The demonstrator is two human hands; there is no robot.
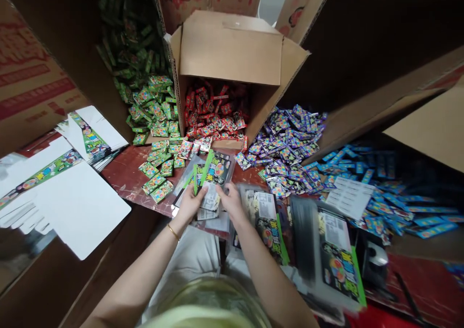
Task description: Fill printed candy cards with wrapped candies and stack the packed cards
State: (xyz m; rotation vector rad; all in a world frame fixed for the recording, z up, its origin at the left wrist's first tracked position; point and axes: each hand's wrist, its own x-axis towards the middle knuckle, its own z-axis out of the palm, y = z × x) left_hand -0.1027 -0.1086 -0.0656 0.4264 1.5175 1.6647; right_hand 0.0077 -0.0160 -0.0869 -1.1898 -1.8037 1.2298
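Low in the middle, at the table's front edge, a printed black-and-green plastic bag point(219, 169) is between my two hands. My left hand point(191, 201) has its fingers closed on the bag's left side, where bright green strips stick up. On the other side my right hand point(231, 201) pinches the near right corner of the bag. Clear plastic sleeves point(213, 224) lie under my hands. Small green packets point(159, 176) are spread to the left of my left hand. Beside my right forearm lie more printed bags point(266, 217), partly blurred.
Open cartons hold heaps of green packets point(145, 101), red packets point(213, 110), purple packets point(290, 144) and blue packets point(402, 202). White printed cards point(97, 207) are stacked at the left. A stack of bags point(333, 255) and a label sheet point(350, 196) lie at the right.
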